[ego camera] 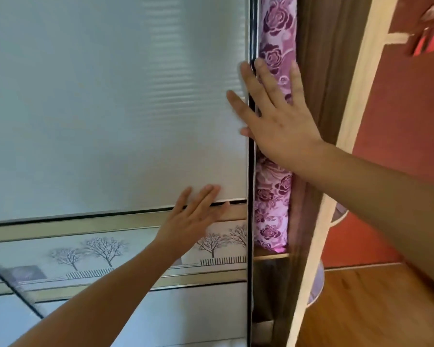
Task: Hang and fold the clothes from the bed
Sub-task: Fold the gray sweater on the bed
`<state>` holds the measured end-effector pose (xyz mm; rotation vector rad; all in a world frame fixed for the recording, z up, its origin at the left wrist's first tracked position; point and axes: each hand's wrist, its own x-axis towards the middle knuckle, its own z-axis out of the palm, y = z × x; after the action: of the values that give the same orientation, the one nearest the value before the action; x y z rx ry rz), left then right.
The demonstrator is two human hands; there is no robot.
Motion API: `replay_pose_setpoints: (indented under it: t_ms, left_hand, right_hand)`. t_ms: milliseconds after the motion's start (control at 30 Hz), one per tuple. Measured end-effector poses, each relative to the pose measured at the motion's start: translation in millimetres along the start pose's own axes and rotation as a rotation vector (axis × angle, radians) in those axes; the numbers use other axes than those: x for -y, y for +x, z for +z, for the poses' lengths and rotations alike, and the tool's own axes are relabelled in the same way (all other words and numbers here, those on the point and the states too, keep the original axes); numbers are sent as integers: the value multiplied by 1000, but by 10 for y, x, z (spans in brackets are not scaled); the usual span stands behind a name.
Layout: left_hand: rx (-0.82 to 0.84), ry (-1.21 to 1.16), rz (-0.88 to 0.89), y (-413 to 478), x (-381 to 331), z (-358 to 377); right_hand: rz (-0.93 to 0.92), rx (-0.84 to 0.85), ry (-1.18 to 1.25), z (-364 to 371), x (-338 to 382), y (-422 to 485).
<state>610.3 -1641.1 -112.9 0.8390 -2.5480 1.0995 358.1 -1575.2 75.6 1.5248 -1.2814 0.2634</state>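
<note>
My left grip (196,219) lies flat and wide open against the sliding wardrobe door (110,96). Its straight fingers cross the dark seam where the pale ribbed panel meets the band printed with bare trees and a fence (98,249). It has hold of nothing.

My right grip (278,121) is higher up, at the door's right edge, and it too is spread flat with the fingers straight. The thumb and forefinger press on the pale panel, while the other fingers reach past the dark edge strip over the opening beside it. Nothing is clasped there either.

The only cloth I can see stands in that narrow opening, between the door's edge and the brown side panel (318,58). It is a rose-print fabric (271,209), pale pink and slightly glossy, with darker purple roses all over it. It is bundled upright, and my right wrist hides its middle. Its lower end sits on a wooden shelf (271,256), against the shelf's right end. I cannot tell whether it is a garment or bedding.

Right of the wardrobe are a white frame (356,83), a red surface (398,121) with a blurred red tassel ornament (426,33), and a wooden floor (361,309).
</note>
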Motion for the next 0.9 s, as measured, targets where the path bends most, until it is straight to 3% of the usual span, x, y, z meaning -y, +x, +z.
replay_pose_setpoints:
  t_ms: [333, 633, 900]
  left_hand:
    - [-64, 18, 79, 702, -607, -49]
    - [-171, 12, 86, 972, -875, -52]
    - [-138, -13, 97, 982, -922, -102]
  right_hand:
    - [49, 187, -280, -16, -569, -561]
    - [77, 260, -295, 35, -811, -739]
    - [113, 313, -249, -5, -829, -775]
